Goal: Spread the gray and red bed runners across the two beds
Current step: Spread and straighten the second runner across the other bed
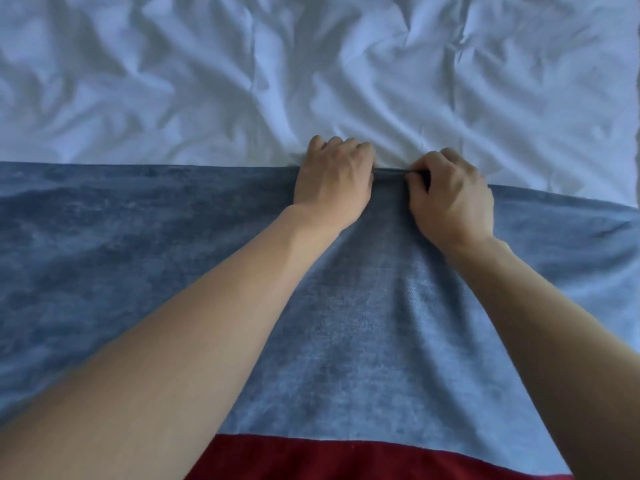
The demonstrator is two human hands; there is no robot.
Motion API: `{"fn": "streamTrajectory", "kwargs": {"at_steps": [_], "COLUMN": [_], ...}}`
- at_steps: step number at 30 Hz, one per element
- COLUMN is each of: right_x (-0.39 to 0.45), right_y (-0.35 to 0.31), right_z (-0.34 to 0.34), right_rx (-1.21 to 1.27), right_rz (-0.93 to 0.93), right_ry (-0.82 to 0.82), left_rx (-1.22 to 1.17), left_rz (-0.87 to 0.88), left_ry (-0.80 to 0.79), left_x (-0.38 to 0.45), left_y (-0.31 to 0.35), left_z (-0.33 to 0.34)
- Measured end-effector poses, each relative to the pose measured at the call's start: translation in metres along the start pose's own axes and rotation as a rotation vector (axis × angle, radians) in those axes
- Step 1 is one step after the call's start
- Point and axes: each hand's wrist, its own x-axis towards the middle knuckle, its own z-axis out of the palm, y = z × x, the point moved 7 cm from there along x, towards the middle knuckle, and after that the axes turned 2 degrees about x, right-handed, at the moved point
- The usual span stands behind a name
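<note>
A gray-blue bed runner (138,254) lies flat across the bed, its far edge running left to right at mid-frame. My left hand (334,178) and my right hand (450,197) sit close together on that far edge, both closed, pinching the hem between them. A red runner (346,459) shows as a strip at the bottom of the view, next to the gray one. On the right the gray edge dips lower than on the left.
A wrinkled white duvet (311,64) fills the upper half of the view beyond the runner. My two bare forearms reach across the gray fabric from the bottom corners.
</note>
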Motion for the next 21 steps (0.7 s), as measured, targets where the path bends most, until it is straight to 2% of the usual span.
{"fn": "streamTrajectory", "kwargs": {"at_steps": [4, 8, 15, 21], "right_x": [-0.004, -0.03, -0.033, -0.018], "right_y": [-0.021, -0.072, -0.216, -0.295], "right_z": [-0.001, -0.004, 0.045, 0.097], "right_rx": [-0.006, 0.008, 0.04, 0.022], "right_rz": [-0.062, -0.23, -0.358, -0.19], "right_ry": [0.0, 0.011, -0.146, -0.188], "left_rx": [-0.04, -0.037, 0.029, 0.069], "left_rz": [-0.016, -0.055, -0.281, -0.331], "left_ry": [0.026, 0.137, 0.152, 0.06], "left_x": [-0.007, -0.068, -0.129, -0.133], "left_y": [0.0, -0.033, -0.2, -0.331], "left_z": [-0.01, -0.034, -0.067, -0.085]}}
